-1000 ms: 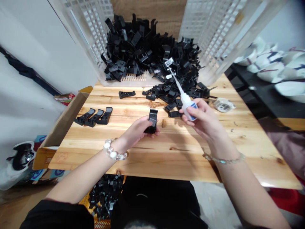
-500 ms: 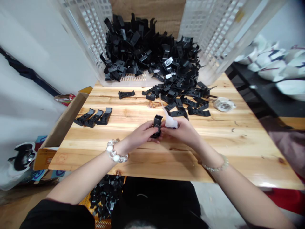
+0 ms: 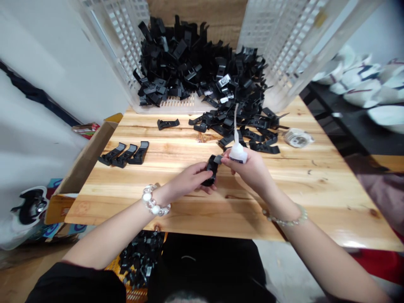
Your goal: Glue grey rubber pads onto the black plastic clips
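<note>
My left hand [image 3: 197, 176] is closed around a black plastic clip [image 3: 211, 171], thumb on its face, just above the table. My right hand [image 3: 251, 166] grips a small white glue bottle [image 3: 237, 154] whose long thin nozzle points up and away. The same hand's thumb and finger also pinch a small grey pad [image 3: 217, 159] at the far end of the clip. Whether the pad is stuck to the clip, I cannot tell. Three similar clips with grey ends [image 3: 126, 155] lie side by side at the left. A single clip [image 3: 168, 123] lies farther back.
A white plastic basket [image 3: 170, 110] on its side holds a large heap of black clips [image 3: 189, 63], spilling onto the wooden table [image 3: 176, 214]. A roll of tape [image 3: 298, 138] lies right of the heap. Below the table's front edge is an orange crate [image 3: 135, 294] of black parts.
My right hand has moved slightly right, and the glue bottle has swung upright. The grey pad now shows between its fingers at the clip's end. The clip has tilted to the right.
</note>
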{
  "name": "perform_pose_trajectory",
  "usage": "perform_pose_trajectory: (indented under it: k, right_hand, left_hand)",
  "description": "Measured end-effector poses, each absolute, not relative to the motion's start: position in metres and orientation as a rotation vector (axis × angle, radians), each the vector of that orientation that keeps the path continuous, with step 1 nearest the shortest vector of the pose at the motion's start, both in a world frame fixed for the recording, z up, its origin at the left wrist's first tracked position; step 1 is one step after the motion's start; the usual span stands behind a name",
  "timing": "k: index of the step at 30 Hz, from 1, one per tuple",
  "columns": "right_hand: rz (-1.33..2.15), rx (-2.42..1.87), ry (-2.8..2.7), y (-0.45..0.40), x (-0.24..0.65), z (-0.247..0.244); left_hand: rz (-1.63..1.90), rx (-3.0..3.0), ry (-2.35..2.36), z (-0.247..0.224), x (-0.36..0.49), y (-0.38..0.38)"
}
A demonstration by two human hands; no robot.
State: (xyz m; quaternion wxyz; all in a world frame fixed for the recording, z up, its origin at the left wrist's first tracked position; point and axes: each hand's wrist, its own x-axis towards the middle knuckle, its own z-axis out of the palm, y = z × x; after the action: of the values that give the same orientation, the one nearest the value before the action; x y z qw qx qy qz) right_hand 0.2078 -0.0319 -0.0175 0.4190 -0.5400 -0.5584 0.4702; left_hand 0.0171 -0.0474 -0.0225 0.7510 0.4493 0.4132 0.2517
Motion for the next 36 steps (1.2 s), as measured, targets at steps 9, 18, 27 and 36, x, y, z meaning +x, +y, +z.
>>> perform_pose_trajectory:
  k: [9,18,27,36]
  right_hand:
    - [1.019,-1.38,-1.653,-0.035,0.208,-0.021]
    - [0.924,-1.363,-1.716,-0.035,0.206,-0.022]
    - [0.764,-1.349,-1.789,-0.038,0.203,-0.025]
    - [0.982,-1.381,-1.676,-0.029,0.208,-0.034]
  left_hand:
    - [0.514,0.988,0.903,-0.02,0.018,-0.048]
    - [0.486,0.971,0.923,-0.018,0.02,-0.05]
    - [0.494,0.949,0.88,-0.019,0.019,-0.05]
    - [0.463,1.026,0.885,-0.024,0.021,-0.051]
